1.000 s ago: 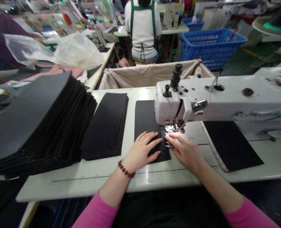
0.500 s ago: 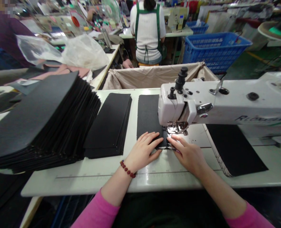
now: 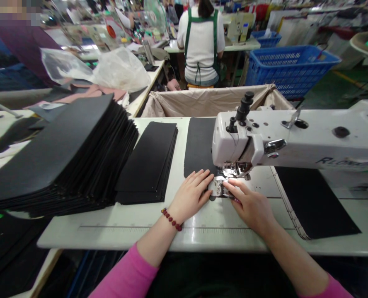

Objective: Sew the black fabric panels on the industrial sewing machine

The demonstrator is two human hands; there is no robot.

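Note:
My left hand (image 3: 192,194) lies open, fingers spread forward, its fingertips at the near edge of a black flat panel (image 3: 199,145). That panel passes under the presser foot of a white sewing machine (image 3: 238,142). My right hand (image 3: 254,205) is beside the shiny metal plate (image 3: 215,187) in front of the foot, with index and middle fingers stretched toward it. Its thumb is hidden, and a small purplish bit shows beneath its fingers, too small to name. Part of the panel is hidden behind the machine head.
At left stand a tall stack of black panels (image 3: 69,145) and a smaller pile (image 3: 149,161). More black panels (image 3: 317,203) lie to the right, under the machine arm. Beyond the table (image 3: 124,236) are a cloth-lined bin (image 3: 199,101), a blue basket (image 3: 291,68) and a seated person (image 3: 201,49).
The panel has slid away from me under the foot, uncovering the metal plate between my hands. Both hands stay close to the foot. The whole view has shifted slightly.

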